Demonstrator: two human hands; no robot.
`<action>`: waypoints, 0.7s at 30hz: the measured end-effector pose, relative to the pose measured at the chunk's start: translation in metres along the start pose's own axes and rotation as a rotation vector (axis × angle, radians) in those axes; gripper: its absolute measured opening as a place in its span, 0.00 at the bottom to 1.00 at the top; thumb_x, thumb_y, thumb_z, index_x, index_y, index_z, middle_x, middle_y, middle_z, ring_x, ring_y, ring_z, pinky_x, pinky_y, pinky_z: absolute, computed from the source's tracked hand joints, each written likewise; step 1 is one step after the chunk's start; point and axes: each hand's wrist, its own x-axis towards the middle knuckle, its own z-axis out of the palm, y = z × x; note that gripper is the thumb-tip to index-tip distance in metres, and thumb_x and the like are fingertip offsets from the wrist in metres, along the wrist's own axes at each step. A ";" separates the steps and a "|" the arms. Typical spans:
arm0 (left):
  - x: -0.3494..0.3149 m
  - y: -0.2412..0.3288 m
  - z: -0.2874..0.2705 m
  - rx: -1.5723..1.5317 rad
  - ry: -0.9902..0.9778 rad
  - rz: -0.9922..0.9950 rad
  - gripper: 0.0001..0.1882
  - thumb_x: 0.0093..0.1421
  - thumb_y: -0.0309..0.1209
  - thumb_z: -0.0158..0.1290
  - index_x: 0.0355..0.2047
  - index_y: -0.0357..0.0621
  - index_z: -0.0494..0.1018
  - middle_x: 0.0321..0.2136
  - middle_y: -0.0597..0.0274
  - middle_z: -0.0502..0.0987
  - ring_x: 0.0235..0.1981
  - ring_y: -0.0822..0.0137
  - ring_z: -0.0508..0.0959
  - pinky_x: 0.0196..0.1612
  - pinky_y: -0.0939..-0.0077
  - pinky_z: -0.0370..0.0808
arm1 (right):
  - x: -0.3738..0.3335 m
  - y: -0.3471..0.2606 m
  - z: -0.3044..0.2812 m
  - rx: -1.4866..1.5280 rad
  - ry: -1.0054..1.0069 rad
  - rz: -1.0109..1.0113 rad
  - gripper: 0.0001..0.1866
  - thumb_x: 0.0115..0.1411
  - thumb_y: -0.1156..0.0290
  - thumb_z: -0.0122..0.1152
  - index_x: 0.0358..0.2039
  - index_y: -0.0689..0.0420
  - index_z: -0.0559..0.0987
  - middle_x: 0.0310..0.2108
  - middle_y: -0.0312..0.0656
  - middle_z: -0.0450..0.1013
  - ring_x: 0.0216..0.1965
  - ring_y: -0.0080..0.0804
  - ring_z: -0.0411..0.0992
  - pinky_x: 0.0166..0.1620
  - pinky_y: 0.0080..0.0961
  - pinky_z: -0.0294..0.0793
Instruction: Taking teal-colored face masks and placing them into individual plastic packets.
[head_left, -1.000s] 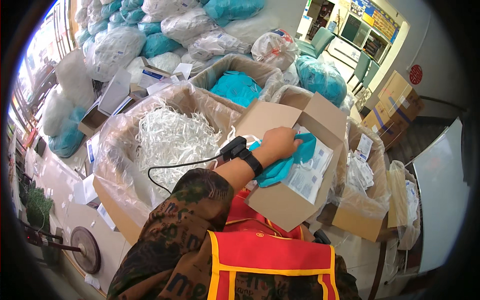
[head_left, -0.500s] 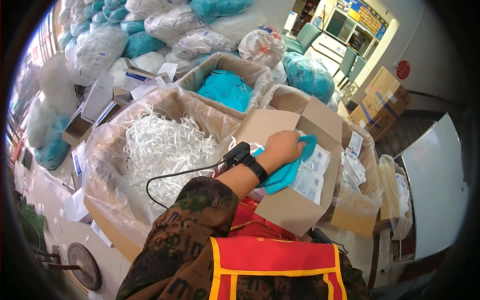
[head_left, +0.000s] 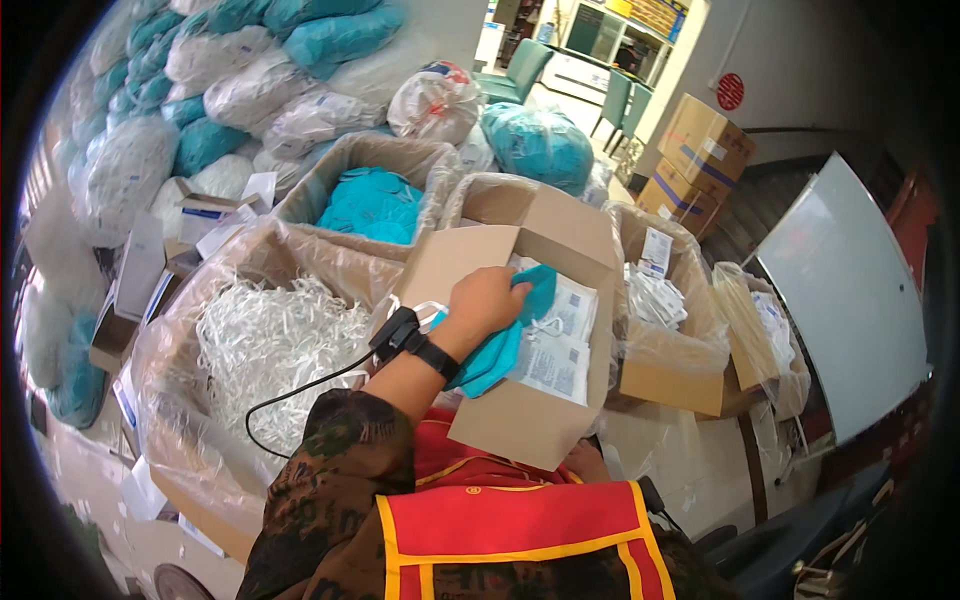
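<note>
My left hand (head_left: 488, 302), a dark band on its wrist, is closed on a folded teal cloth piece (head_left: 500, 350) over an open cardboard box (head_left: 520, 427). White straps (head_left: 430, 308) show beside the wrist. Inside the box lie flat white printed packets (head_left: 560, 345), partly under the cloth. Of my right hand (head_left: 588, 464), only a bit shows below the box's near right corner; its fingers are hidden.
Left stands a plastic-lined carton (head_left: 165, 400) of white strips (head_left: 275, 345). Behind it, another carton (head_left: 440, 190) holds teal pieces (head_left: 372, 205). To the right, a lined carton (head_left: 670, 385) contains white packets (head_left: 655, 300). Stuffed bags (head_left: 240, 90) are piled at the back; a white board (head_left: 845, 305) leans right.
The view has swung right, so the surroundings shift left in the picture. My left hand keeps its grip on the teal cloth. Part of my right hand now shows below the box.
</note>
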 end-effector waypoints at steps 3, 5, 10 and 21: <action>0.002 0.009 0.000 0.005 0.047 0.016 0.19 0.58 0.47 0.52 0.38 0.46 0.80 0.31 0.49 0.80 0.35 0.47 0.79 0.40 0.54 0.75 | 0.012 0.001 0.010 -0.035 0.024 -0.069 0.21 0.58 0.60 0.53 0.51 0.53 0.75 0.48 0.49 0.72 0.46 0.53 0.71 0.52 0.41 0.69; -0.003 0.014 -0.012 0.077 -0.072 -0.086 0.20 0.59 0.47 0.51 0.37 0.43 0.79 0.34 0.47 0.80 0.39 0.47 0.79 0.42 0.54 0.75 | 0.023 -0.005 0.004 0.023 0.003 -0.056 0.21 0.58 0.60 0.54 0.51 0.53 0.75 0.47 0.49 0.72 0.46 0.52 0.71 0.52 0.41 0.69; -0.001 0.009 -0.002 0.028 0.018 -0.023 0.20 0.58 0.48 0.53 0.29 0.40 0.78 0.28 0.46 0.79 0.33 0.46 0.79 0.37 0.55 0.74 | 0.021 -0.018 -0.015 0.260 -0.054 0.048 0.21 0.57 0.61 0.55 0.51 0.54 0.75 0.46 0.49 0.73 0.45 0.51 0.71 0.51 0.40 0.69; 0.007 0.009 -0.007 -0.056 -0.027 -0.021 0.21 0.59 0.48 0.52 0.29 0.40 0.78 0.28 0.45 0.79 0.33 0.45 0.79 0.37 0.53 0.74 | -0.006 -0.055 -0.011 1.173 -0.282 0.350 0.22 0.55 0.62 0.56 0.50 0.55 0.75 0.44 0.48 0.73 0.43 0.49 0.72 0.50 0.39 0.70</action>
